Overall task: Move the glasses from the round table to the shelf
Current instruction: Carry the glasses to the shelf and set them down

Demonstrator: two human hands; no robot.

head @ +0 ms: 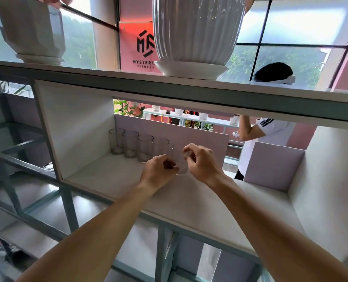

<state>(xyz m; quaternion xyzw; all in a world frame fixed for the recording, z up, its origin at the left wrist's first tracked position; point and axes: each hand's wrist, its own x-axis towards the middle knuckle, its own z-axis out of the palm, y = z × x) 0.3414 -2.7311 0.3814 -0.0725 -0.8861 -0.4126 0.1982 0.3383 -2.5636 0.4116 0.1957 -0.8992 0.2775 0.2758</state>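
head view looks into a white shelf (189,198) compartment, both bare arms reaching in from below. left hand (159,171) and right hand (203,161) meet around one clear glass (180,159), which stands at the near end of a row on the shelf floor; the left fingers (170,164) curl against its left side and the right fingers (190,150) pinch near its rim, so both hands grip it. whether its base touches the shelf floor is hard to tell, as the glass is blurred and partly hidden by the hands. four more glasses (144,147) stand upright in a line running back and left toward the compartment's white side wall, just beside one another, in front of a pale back panel (199,137). on the top board sit a ribbed white pot (197,31) on a saucer and, further left, a faceted white pot (32,29). behind the shelf a person in a white shirt (271,133) stands near windows.
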